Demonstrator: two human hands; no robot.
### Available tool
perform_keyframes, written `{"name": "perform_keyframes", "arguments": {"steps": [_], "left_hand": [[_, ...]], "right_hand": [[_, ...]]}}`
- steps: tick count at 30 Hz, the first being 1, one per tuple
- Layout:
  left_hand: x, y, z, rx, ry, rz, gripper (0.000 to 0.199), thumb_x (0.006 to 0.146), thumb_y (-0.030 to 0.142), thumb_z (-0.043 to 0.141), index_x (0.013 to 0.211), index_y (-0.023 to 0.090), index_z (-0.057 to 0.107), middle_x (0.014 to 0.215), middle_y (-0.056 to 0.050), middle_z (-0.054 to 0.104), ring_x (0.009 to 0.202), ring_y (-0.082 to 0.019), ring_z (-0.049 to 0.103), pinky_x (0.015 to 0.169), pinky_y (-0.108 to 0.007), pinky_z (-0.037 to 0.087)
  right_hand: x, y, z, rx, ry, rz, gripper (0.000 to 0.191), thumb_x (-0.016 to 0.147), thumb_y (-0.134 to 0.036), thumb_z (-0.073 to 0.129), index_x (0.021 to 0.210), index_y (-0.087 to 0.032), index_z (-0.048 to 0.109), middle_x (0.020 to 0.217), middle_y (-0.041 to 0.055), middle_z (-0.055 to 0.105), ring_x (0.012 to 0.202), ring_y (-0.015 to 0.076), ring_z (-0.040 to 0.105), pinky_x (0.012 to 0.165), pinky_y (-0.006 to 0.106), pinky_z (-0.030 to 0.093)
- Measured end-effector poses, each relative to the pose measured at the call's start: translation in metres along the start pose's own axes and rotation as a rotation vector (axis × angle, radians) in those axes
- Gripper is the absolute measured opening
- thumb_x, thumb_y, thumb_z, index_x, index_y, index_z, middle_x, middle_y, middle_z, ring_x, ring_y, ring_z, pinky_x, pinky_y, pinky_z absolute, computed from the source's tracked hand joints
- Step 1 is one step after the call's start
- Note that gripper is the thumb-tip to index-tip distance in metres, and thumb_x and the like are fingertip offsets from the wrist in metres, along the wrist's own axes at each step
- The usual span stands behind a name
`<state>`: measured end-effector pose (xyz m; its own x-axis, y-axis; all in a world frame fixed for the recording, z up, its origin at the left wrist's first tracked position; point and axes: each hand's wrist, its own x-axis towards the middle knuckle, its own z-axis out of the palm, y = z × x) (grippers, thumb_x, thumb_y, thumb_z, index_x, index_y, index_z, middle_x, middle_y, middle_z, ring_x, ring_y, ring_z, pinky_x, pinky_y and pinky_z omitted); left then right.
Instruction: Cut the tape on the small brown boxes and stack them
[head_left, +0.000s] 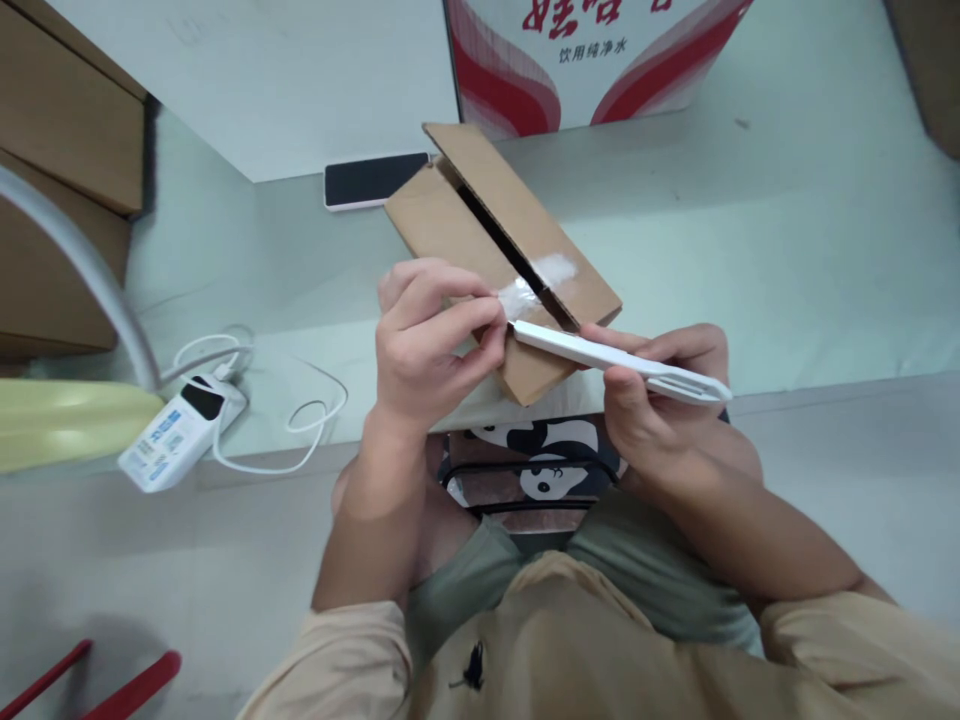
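Starting at the far left, there are some brown cartons (67,130), a yellow thing (75,422) and a grey curved tube (90,255), with a couple of red bars (135,690) down at the bottom. Next up is a white block (169,445) with blue print, right at the near edge of the worktop (750,240), and a white cable (281,468) loops beside it. Further back a dark-screened phone (375,181) lies just beside the cardboard box.

Then comes the left hand (431,335), fingers pinched together right by the tip of the white tool; can't tell if anything's caught between them. Behind and under that, the cardboard box (450,215) sits at an angle on the worktop, a dark gap running between its flaps and some shiny clear tape (523,296) across it. The white tool (585,350) is held slanted over the box's near corner, and there's panda-print fabric (551,480) below the worktop edge.

Right hand (671,385) has its fingers clamped on the tool's thicker end, thumb on the near side. Behind the box stands a red and white carton (585,75).
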<state>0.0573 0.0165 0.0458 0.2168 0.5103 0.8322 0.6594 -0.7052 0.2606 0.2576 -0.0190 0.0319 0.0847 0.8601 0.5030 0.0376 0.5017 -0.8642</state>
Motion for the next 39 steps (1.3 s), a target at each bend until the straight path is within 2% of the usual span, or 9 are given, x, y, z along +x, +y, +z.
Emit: {"name": "perform_keyframes", "arguments": {"steps": [3,7,13,17,21,24,29,36,39], "left_hand": [[-0.001,0.000,0.000,-0.001,0.008,0.001,0.013,0.084,0.011,0.067,0.083,0.023,0.064,0.088,-0.001,0.071,0.086,-0.017,0.063,0.079,-0.038,0.053],[-0.004,0.001,-0.005,-0.112,0.032,-0.123,0.005,0.091,0.025,0.065,0.087,0.024,0.065,0.089,-0.002,0.070,0.088,-0.018,0.066,0.079,-0.039,0.055],[-0.008,0.007,-0.015,-0.586,0.127,-0.310,0.014,0.093,0.037,0.069,0.086,0.025,0.069,0.070,0.000,0.066,0.064,-0.013,0.066,0.055,-0.029,0.053],[-0.007,0.010,-0.016,-0.700,0.037,-0.325,0.013,0.085,0.027,0.078,0.078,0.023,0.068,0.065,0.002,0.066,0.055,-0.011,0.063,0.048,-0.025,0.050],[-0.004,0.020,-0.024,-0.791,-0.105,-0.282,0.017,0.076,0.016,0.085,0.083,0.022,0.070,0.071,0.002,0.072,0.062,-0.013,0.071,0.054,-0.023,0.057],[-0.001,0.034,-0.034,-0.865,-0.261,-0.292,0.020,0.078,0.010,0.082,0.088,0.023,0.070,0.075,0.001,0.076,0.068,-0.016,0.075,0.063,-0.024,0.060],[0.003,0.048,-0.042,-0.883,-0.471,-0.257,0.013,0.082,0.019,0.079,0.085,0.024,0.068,0.071,0.000,0.074,0.062,-0.014,0.071,0.063,-0.026,0.057],[0.007,0.046,-0.036,-0.757,-0.560,-0.360,0.020,0.086,0.024,0.073,0.070,0.025,0.061,0.059,0.002,0.068,0.051,-0.013,0.064,0.052,-0.025,0.051],[0.006,0.048,-0.035,-0.764,-0.534,-0.375,0.023,0.084,0.019,0.074,0.070,0.023,0.056,0.059,0.003,0.067,0.050,-0.010,0.064,0.046,-0.021,0.046]], "right_hand": [[0.001,0.002,0.003,-0.009,0.034,-0.121,0.018,0.094,-0.032,0.071,0.094,-0.025,0.054,0.089,0.0021,0.079,0.088,0.0209,0.080,0.071,0.033,0.068],[0.001,0.010,0.004,-0.010,0.105,-0.127,0.017,0.094,-0.035,0.070,0.096,-0.025,0.056,0.089,0.0019,0.079,0.087,0.0195,0.080,0.070,0.032,0.067],[-0.001,0.018,0.001,0.010,0.144,-0.092,0.022,0.092,-0.035,0.073,0.096,-0.024,0.055,0.091,0.0004,0.077,0.092,0.0200,0.079,0.072,0.033,0.067],[-0.001,0.018,0.002,0.016,0.127,-0.098,0.021,0.092,-0.037,0.073,0.095,-0.025,0.055,0.091,0.0010,0.075,0.088,0.0187,0.079,0.070,0.032,0.066],[-0.002,0.020,0.001,0.009,0.127,-0.080,0.022,0.092,-0.039,0.072,0.096,-0.026,0.054,0.092,0.0010,0.074,0.092,0.0196,0.078,0.073,0.035,0.065],[-0.003,0.022,-0.001,0.016,0.112,-0.074,0.024,0.092,-0.040,0.072,0.096,-0.026,0.052,0.095,0.0012,0.075,0.091,0.0199,0.078,0.076,0.036,0.066],[-0.003,0.023,-0.001,-0.013,0.080,-0.091,0.024,0.095,-0.042,0.067,0.097,-0.026,0.049,0.096,0.0008,0.077,0.089,0.0203,0.079,0.075,0.037,0.067],[-0.003,0.025,-0.001,-0.015,0.048,-0.063,0.029,0.095,-0.048,0.065,0.098,-0.028,0.044,0.099,0.0017,0.077,0.091,0.0213,0.079,0.078,0.040,0.067],[-0.003,0.026,-0.001,-0.040,0.059,-0.049,0.033,0.094,-0.052,0.066,0.096,-0.028,0.043,0.095,0.0015,0.077,0.090,0.0214,0.079,0.077,0.039,0.067]]}}
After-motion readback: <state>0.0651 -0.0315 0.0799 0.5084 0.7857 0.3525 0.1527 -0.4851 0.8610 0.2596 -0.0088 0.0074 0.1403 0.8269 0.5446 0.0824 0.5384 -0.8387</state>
